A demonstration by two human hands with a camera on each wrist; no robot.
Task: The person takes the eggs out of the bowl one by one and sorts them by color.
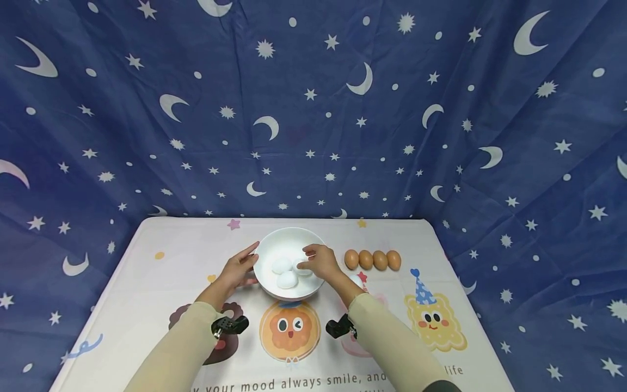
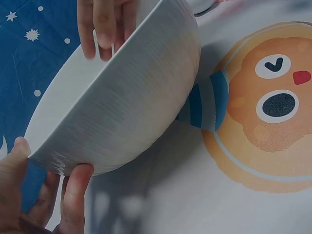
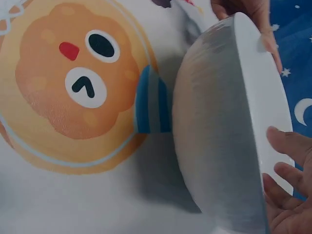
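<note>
A white bowl (image 1: 266,288) stands on the table with three white eggs visible in it: one egg (image 1: 281,265) at the back, another egg (image 1: 287,280) nearer the front, and a third egg (image 1: 305,270) partly under my right hand. My left hand (image 1: 238,270) grips the bowl's left rim, its thumb on the edge and fingers against the outer wall, as the left wrist view shows. Reaching over the right rim, my right hand (image 1: 320,261) has loosely spread fingers above the third egg. In the right wrist view the bowl wall hides the eggs.
Several brown eggs (image 1: 373,260) lie in a row right of the bowl. Another white egg (image 1: 356,281) is on the table, partly covered by my right forearm. A printed cloth (image 1: 161,283) covers the table, with a blue star-patterned curtain (image 1: 294,163) behind it.
</note>
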